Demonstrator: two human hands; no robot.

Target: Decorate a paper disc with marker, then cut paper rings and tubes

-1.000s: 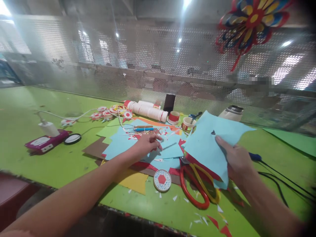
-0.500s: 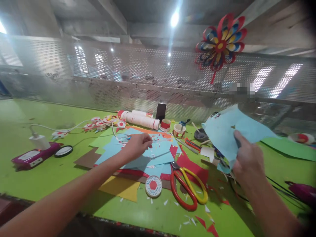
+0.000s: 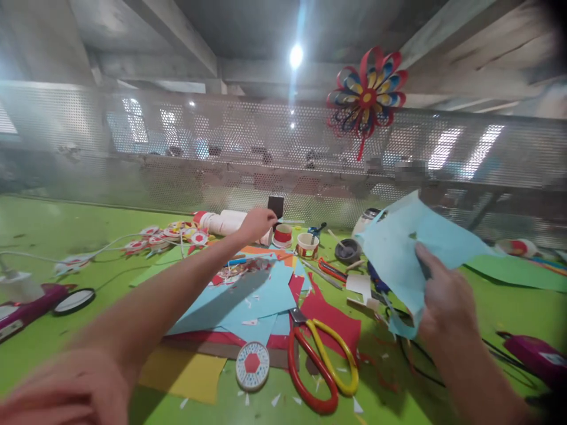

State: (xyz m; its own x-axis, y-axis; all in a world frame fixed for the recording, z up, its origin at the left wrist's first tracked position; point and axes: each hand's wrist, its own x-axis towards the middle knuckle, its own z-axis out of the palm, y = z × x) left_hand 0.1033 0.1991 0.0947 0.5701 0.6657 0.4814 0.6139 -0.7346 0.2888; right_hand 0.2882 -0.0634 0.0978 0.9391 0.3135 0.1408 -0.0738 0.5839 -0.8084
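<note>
A light blue paper sheet is held up off the bench, at the right of the view, pinched near its lower edge by the right hand, thumb laid across the front of the sheet and the other fingers hidden behind it. The sheet is creased and tilts up and away from the wrist.

The left hand is stretched far forward over the bench, fingers curled together around what looks like a thin white stick; the grip is too small and blurred to tell for certain. It hangs just in front of the white rolls lying on their sides and a small dark upright rectangle.

Beneath the left forearm lies a loose pile of coloured paper, mostly blue with red, brown and yellow sheets below. Just beside the pile's near edge lies a round disc with a red hexagon, and next to it red-and-yellow scissors lie flat. Two small cups stand near the rolls. Paper rosettes are strung along the far left, and a magenta device lies at the left edge. The bench is green, backed by a perforated metal screen bearing a paper pinwheel.
</note>
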